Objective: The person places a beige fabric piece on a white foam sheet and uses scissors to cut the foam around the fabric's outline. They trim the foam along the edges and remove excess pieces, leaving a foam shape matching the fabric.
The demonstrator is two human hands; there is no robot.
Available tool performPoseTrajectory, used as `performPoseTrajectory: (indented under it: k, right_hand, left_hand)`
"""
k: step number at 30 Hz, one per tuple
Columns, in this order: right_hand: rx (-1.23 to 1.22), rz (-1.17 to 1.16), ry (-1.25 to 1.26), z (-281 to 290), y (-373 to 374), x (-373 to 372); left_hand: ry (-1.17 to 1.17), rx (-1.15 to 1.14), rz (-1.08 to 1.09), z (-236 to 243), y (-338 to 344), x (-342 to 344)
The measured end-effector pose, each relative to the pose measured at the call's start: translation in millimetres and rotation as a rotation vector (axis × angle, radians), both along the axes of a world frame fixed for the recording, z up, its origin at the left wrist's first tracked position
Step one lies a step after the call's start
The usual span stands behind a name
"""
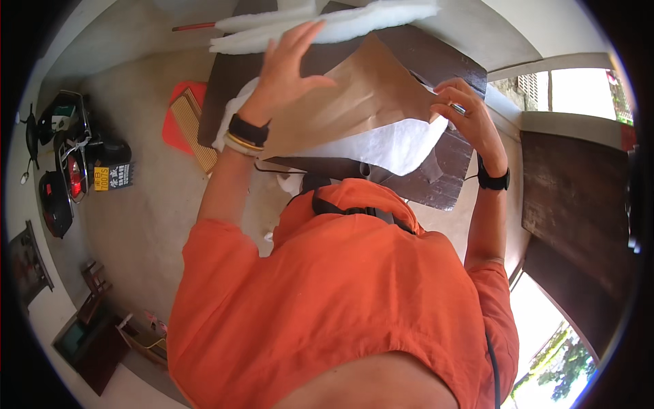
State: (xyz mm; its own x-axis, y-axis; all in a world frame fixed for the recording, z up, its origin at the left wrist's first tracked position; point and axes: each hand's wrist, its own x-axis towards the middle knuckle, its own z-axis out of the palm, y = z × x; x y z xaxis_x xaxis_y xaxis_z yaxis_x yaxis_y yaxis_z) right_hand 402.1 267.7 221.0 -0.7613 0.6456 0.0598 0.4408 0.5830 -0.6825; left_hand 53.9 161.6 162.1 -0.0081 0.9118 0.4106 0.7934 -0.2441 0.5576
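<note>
A large brown sheet (361, 78), paper or thin cloth, stretches slantwise above the dark table, with a softly creased surface. Beneath it shows a white padded sheet (392, 150). My right hand (470, 119) has its fingers pinched at the brown sheet's right corner; a small shiny item, perhaps a ring, shows at the fingers. My left hand (283, 75) is raised over the sheet's left side with fingers apart and thumb stretched out, and nothing visible in it. Part of the sheet's left edge is hidden behind my left wrist.
Thick white batting (340, 28) lies along the far side of the dark wooden table (453, 54), beside a red stick (194, 27). At left are a red stool (174, 129) with a ribbed tan board (189, 119) and a parked motorbike (71, 153). A dark wooden panel (575, 184) stands right.
</note>
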Motion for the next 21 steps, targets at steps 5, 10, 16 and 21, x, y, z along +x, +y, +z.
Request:
performPoseTrajectory:
  k: [5,10,16,21]
  right_hand:
    - [-0.159,0.211,0.154,53,-28,-31]
    - [-0.264,0.116,0.414,41,-27,-15]
    - [-0.719,-0.022,0.574,-29,-46,-8]
    - [-0.625,-0.129,0.399,-65,-79,-37]
  left_hand:
    - [0.210,0.137,-0.195,65,22,74]
    - [0.071,0.000,-0.358,84,22,92]
    - [-0.121,0.199,0.015,102,21,75]
    - [-0.133,0.015,-0.205,155,22,59]
